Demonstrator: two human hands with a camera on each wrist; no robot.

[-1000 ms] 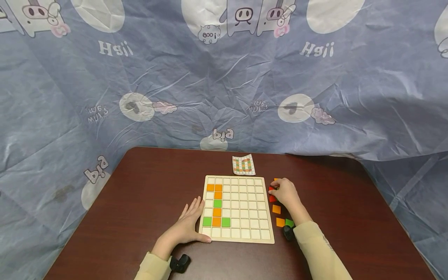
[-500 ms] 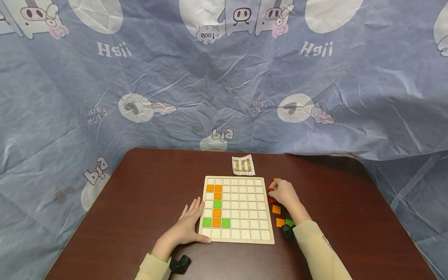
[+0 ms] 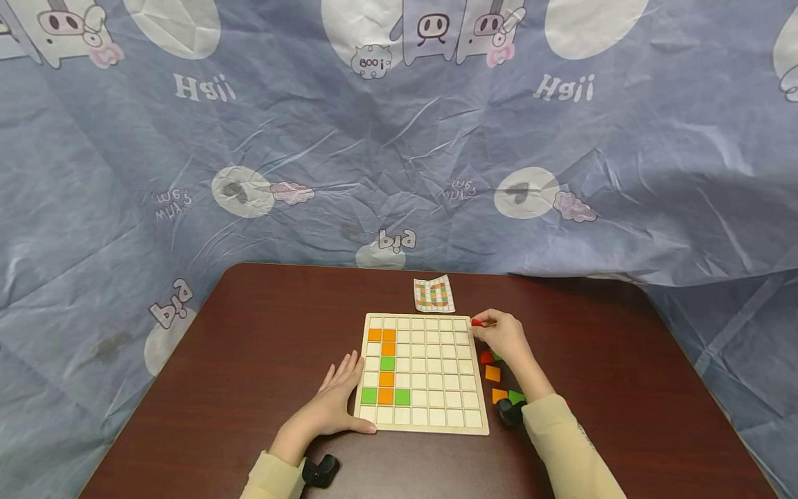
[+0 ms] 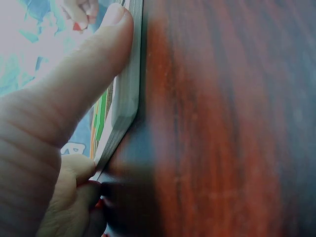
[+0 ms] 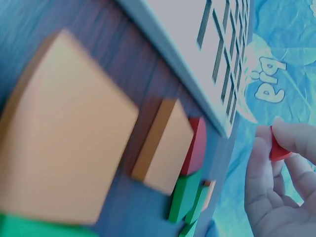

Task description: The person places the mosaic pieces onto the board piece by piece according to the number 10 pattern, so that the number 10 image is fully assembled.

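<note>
while pinching red tile (image 3: 476, 323) with right hand (image 3: 506, 337) just beside far right corner of grid board (image 3: 435, 380), and resting left hand (image 3: 332, 405) unclenched around near left corner, guard against dropping the tile through a slackened pinch or shifting the board through uneven pressure at its edge.

The piece (image 3: 476, 323) is red, the gridded board (image 3: 433, 365) pale cream.

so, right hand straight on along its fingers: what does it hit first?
Likely the board near its far right corner; height is unclear, so the right hand, pinching a red piece, may pass above it.
</note>
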